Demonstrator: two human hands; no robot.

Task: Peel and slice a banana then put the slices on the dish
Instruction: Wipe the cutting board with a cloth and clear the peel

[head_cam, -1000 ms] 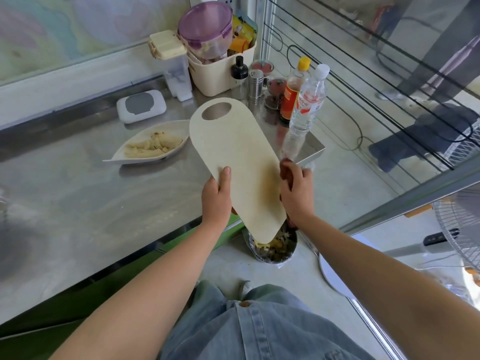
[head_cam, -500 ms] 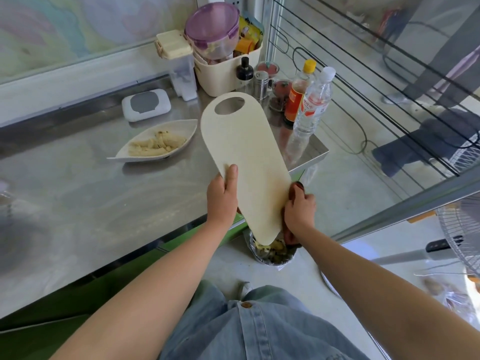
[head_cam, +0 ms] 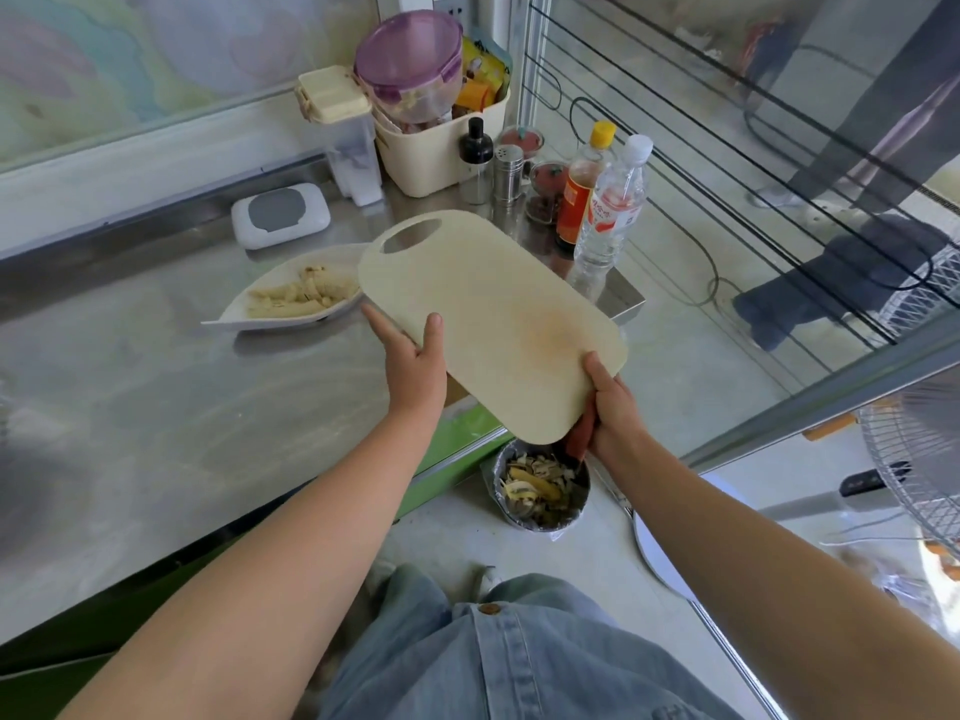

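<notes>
A cream cutting board (head_cam: pixel 493 324) with a handle hole hangs tilted over the counter's right edge, its top bare. My left hand (head_cam: pixel 413 356) grips its left edge, thumb on top. At the near corner my right hand (head_cam: pixel 613 413) holds the board, thumb on top, together with a reddish-brown handle (head_cam: pixel 577 443) whose blade is hidden under the board. Pale banana slices (head_cam: pixel 301 294) lie in the white leaf-shaped dish (head_cam: pixel 228 317) on the steel counter, just left of the board. Banana peel (head_cam: pixel 535 485) lies in a foil-lined bin (head_cam: pixel 543 517) on the floor below the board.
At the counter's back stand a white wipes box (head_cam: pixel 280 215), a clear lidded container (head_cam: pixel 345 132), a cream basket (head_cam: pixel 441 148) with a purple-lidded tub, shakers, a sauce bottle (head_cam: pixel 582 200) and a water bottle (head_cam: pixel 610 215). A fan (head_cam: pixel 914 470) stands right.
The board was tipped steeply over the bin; now it has swung back towards level and up beside the dish. My right hand slid down to its near corner.
</notes>
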